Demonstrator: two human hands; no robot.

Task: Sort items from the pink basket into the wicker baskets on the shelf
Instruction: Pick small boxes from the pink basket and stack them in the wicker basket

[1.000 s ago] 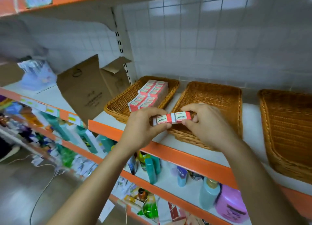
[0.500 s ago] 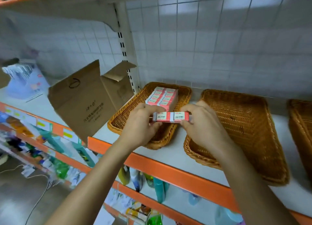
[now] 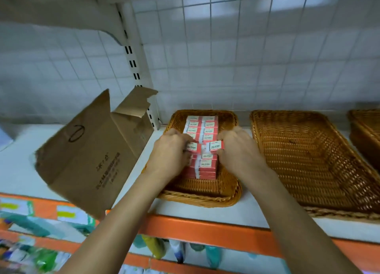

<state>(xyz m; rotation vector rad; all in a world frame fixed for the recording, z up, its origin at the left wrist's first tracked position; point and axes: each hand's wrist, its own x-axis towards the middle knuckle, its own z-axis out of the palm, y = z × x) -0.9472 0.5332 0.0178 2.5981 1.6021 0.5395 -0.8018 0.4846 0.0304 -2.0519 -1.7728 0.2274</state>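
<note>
A small red and white eraser pack marked 2B is held over the left wicker basket. My left hand pinches its left end and my right hand pinches its right end. Directly under it lie rows of the same red packs, stacked in the basket's middle. The pack sits just above or on the stack; I cannot tell if it touches. The pink basket is out of view.
A second wicker basket stands to the right, and the edge of a third shows at far right. A torn cardboard box leans left of the baskets. The orange shelf edge runs below, with bottles on the lower shelf.
Both hands have carried the pack forward from in front of the shelf edge to over the stacked packs in the left basket. The view has moved closer and turned left.
</note>
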